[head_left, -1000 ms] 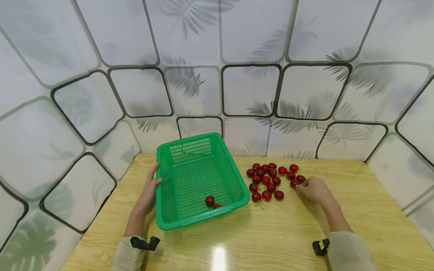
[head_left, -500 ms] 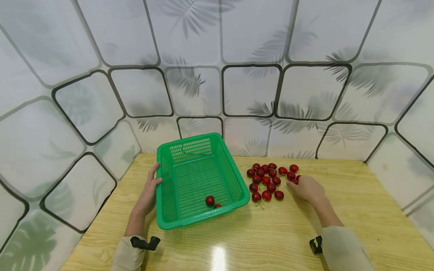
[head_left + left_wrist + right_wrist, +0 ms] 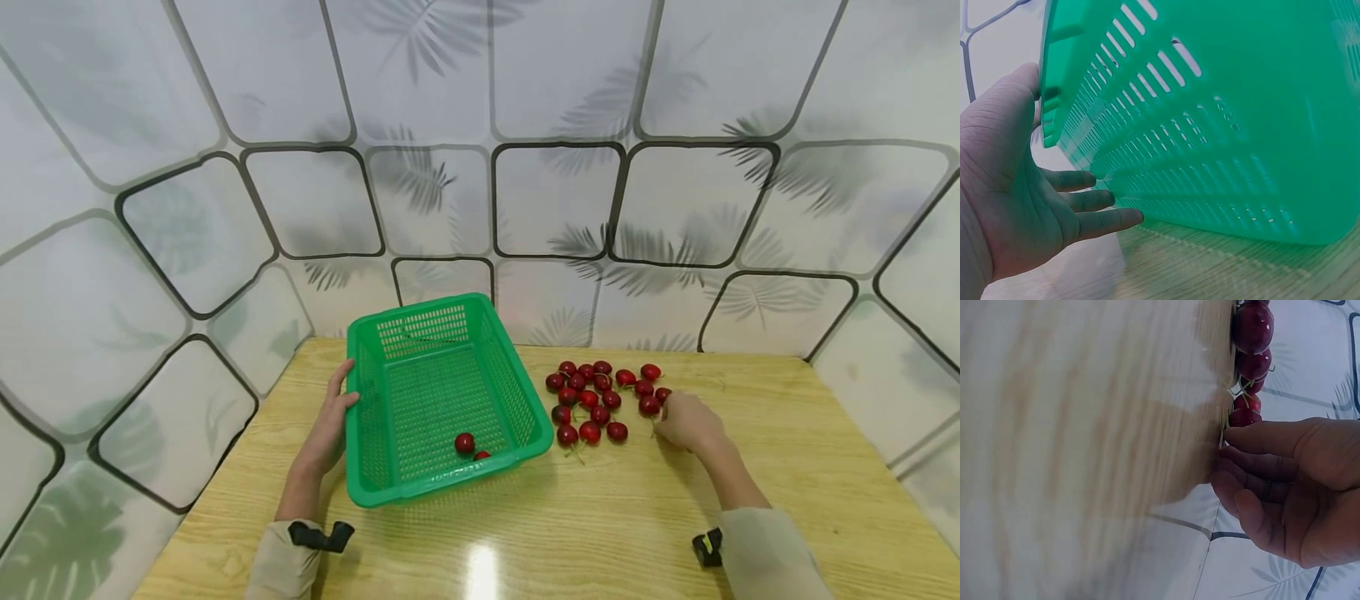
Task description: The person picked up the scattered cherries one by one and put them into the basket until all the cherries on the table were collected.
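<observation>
the right hand [image 3: 690, 422], fingers curled in, seems to pinch a stem [image 3: 1222, 422] beside the loose cherries [image 3: 600, 414], while the left hand [image 3: 325, 429], fingers spread and nearly straight, rests against the green basket [image 3: 450, 477] holding two more. beneath lies a glossy wood-grained table [image 3: 615, 517] with bright glare; beyond, pale walls [image 3: 555, 200] carry leaf prints and dark rounded outlines.

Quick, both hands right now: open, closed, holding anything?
Left hand: open, fingers extended against the green basket.
Right hand: fingers curled at a cherry stem; whether they pinch it cannot be told.
</observation>
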Motion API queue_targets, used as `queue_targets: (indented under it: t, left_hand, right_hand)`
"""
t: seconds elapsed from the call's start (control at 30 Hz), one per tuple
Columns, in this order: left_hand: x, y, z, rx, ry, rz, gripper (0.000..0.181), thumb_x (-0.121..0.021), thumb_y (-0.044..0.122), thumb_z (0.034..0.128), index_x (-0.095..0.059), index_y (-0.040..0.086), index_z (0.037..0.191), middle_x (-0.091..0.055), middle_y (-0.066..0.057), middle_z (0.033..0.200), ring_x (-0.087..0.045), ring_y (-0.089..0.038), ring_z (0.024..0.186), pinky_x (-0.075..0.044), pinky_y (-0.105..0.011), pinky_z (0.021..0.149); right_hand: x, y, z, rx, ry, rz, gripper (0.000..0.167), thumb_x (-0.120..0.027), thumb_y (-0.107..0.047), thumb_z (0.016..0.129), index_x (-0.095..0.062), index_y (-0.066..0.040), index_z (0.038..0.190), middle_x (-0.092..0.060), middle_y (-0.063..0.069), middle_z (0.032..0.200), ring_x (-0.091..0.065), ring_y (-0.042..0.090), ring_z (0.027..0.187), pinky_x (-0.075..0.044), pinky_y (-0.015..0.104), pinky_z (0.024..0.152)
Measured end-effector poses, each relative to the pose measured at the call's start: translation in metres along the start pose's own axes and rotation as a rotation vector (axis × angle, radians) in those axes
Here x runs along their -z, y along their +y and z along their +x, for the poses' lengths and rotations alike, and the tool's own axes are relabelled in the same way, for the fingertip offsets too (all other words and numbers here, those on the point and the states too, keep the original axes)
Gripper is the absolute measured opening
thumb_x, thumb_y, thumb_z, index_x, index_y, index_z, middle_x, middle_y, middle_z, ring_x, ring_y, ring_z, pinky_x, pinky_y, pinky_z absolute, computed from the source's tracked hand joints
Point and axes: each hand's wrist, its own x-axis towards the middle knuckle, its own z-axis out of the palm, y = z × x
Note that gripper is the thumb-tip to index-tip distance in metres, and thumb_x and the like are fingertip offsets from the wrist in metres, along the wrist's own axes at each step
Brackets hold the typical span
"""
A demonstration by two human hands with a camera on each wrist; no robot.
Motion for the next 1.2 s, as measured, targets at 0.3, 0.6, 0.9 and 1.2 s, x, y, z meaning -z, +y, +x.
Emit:
queue_targets:
  t: [0.3, 0.6, 0.9, 1.2]
  left_hand:
    - [0.001, -0.001, 0.000, -0.001, 0.004, -0.002, 0.060, -0.032, 0.022, 0.1075, -0.001, 0.025, 0.159, -0.018, -0.025, 0.152, -0.060, -0.013, 0.101, -0.053, -0.026, 0.080]
    - [0.001, 0.000, 0.000, -0.004, 0.003, -0.005, 0.059, -0.031, 0.021, 0.1076, -0.001, 0.024, 0.159, -0.019, -0.025, 0.152, -0.060, -0.013, 0.101, -0.053, -0.025, 0.080]
    - [0.000, 0.000, 0.000, -0.019, -0.011, -0.006, 0.060, -0.031, 0.021, 0.1078, -0.001, 0.023, 0.159, -0.017, -0.024, 0.154, -0.059, -0.014, 0.104, -0.052, -0.025, 0.081]
    - [0.001, 0.001, 0.000, -0.027, -0.012, 0.007, 0.060, -0.031, 0.023, 0.1077, 0.000, 0.022, 0.159, -0.015, -0.025, 0.153, -0.058, -0.014, 0.104, -0.052, -0.025, 0.081]
  right_hand:
    - [-0.005, -0.009, -0.003, -0.028, 0.005, -0.052, 0.047, -0.059, -0.031, 0.096, -0.043, -0.017, 0.054, -0.038, -0.004, 0.049, -0.039, 0.011, 0.045, -0.031, 0.025, 0.044]
    - [-0.008, -0.016, -0.001, -0.035, 0.048, -0.115, 0.034, -0.065, -0.021, 0.085, -0.043, -0.013, 0.060, -0.040, 0.002, 0.058, -0.040, 0.017, 0.054, -0.033, 0.030, 0.048]
    - [-0.004, -0.012, -0.007, 0.002, 0.016, -0.109, 0.032, -0.048, 0.006, 0.077, -0.038, -0.016, 0.055, -0.029, -0.003, 0.055, -0.031, 0.012, 0.052, -0.026, 0.024, 0.046]
    - [-0.007, -0.008, -0.012, 0.089, 0.006, -0.234, 0.019, -0.049, 0.004, 0.086, -0.051, -0.006, 0.070, -0.049, 0.006, 0.067, -0.046, 0.021, 0.061, -0.041, 0.035, 0.052]
